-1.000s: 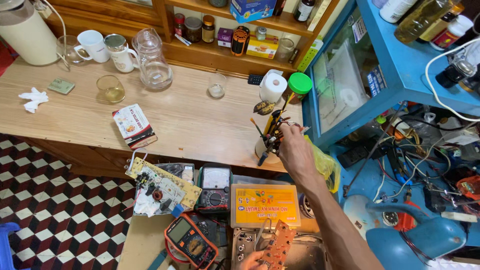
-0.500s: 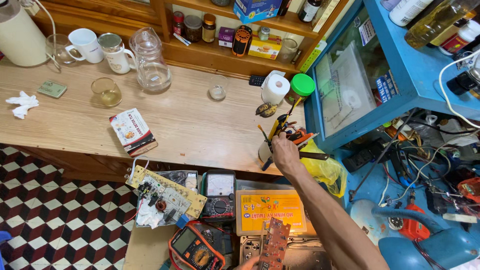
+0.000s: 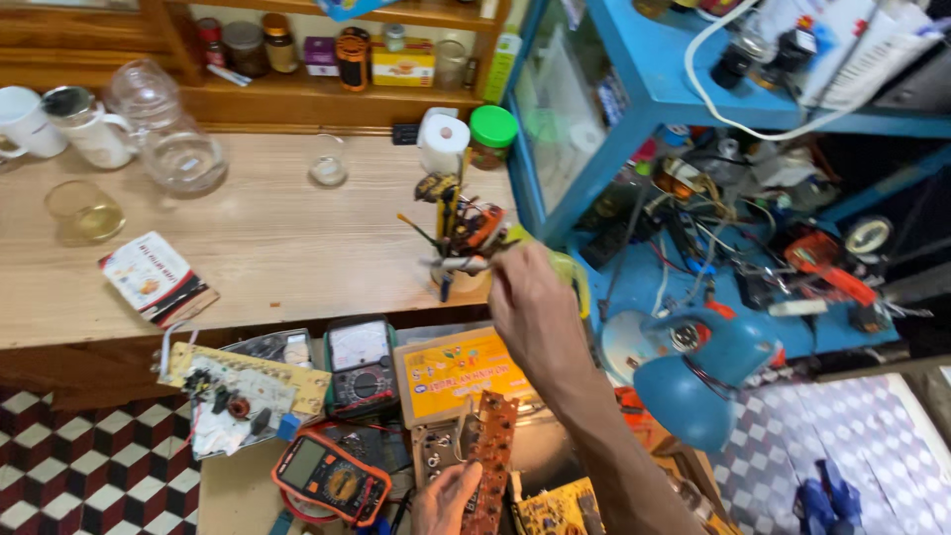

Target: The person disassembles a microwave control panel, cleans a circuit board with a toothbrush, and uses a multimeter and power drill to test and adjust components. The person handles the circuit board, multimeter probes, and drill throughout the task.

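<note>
Beside the yellow box [image 3: 459, 374], left hand [image 3: 448, 497] grips a circuit board [image 3: 489, 458], right hand [image 3: 532, 297] a tool [image 3: 458, 265].

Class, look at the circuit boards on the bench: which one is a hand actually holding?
The brown circuit board, gripped upright by the left hand. The pale yellow board lies flat farther left, untouched.

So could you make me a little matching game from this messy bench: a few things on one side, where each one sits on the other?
Things:
1. brown circuit board
2. blue desk lamp
3. glass jug
4. green-lidded jar

Places:
A. on the wooden counter, near the white mugs
B. held by the left hand
C. low on the right, by the blue shelf
D. beside the white tape roll

Pairs: 1-B, 2-C, 3-A, 4-D
</note>
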